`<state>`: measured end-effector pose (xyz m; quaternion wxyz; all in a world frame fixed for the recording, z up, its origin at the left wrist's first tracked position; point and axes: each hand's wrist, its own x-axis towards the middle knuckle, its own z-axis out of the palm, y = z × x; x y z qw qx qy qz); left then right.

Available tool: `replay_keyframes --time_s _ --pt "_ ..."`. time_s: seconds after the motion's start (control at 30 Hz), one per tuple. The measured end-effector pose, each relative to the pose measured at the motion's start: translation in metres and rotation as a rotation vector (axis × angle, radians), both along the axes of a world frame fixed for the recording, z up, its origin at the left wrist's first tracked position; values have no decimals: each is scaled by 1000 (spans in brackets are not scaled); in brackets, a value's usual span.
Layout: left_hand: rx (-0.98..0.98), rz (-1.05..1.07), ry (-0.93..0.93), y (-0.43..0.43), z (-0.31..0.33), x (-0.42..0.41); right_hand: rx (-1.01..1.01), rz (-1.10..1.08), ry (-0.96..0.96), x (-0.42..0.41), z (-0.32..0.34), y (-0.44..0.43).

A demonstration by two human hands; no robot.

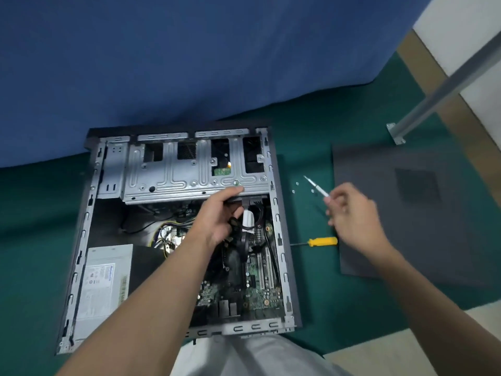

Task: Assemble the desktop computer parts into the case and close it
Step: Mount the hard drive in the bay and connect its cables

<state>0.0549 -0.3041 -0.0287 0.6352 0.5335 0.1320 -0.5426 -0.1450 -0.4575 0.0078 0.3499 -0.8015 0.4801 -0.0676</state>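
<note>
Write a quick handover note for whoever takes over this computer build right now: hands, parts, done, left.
Left hand grips the drive cage edge inside the open case. Right hand holds a small screwdriver above the mat.
Yellow screwdriver, loose screws and side panel lie right of the case.
Done: power supply and motherboard sit in the case.
Left: probably screw the cage down, then fit the side panel.

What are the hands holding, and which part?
The right hand pinches a thin silver screwdriver by its handle end. The left hand grips the metal drive cage at its near edge, thumb on top.
</note>
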Motion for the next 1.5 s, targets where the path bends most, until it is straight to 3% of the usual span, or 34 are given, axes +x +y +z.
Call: replay_keyframes --time_s 0.07,0.17,0.27,0.4,0.53,0.63,0.83,1.5 --pt "-10 11 1 -1 -3 1 -13 -52 -228 23 30 -8" --pt "-38 40 24 0 -5 2 129 -4 -492 72 61 -7" --pt "-58 56 46 0 -8 3 141 105 -598 123 71 4" --pt "-74 82 62 -1 -9 3 -9 299 -539 176 64 21" --pt "-71 93 73 0 -9 3 87 386 -528 206 53 27" --pt "-75 91 81 0 -9 4 153 384 -511 216 46 28" --pt "-81 128 98 -1 -13 2 37 470 -361 224 35 28" --pt "-72 162 86 -1 -12 4 121 493 -341 227 22 35"
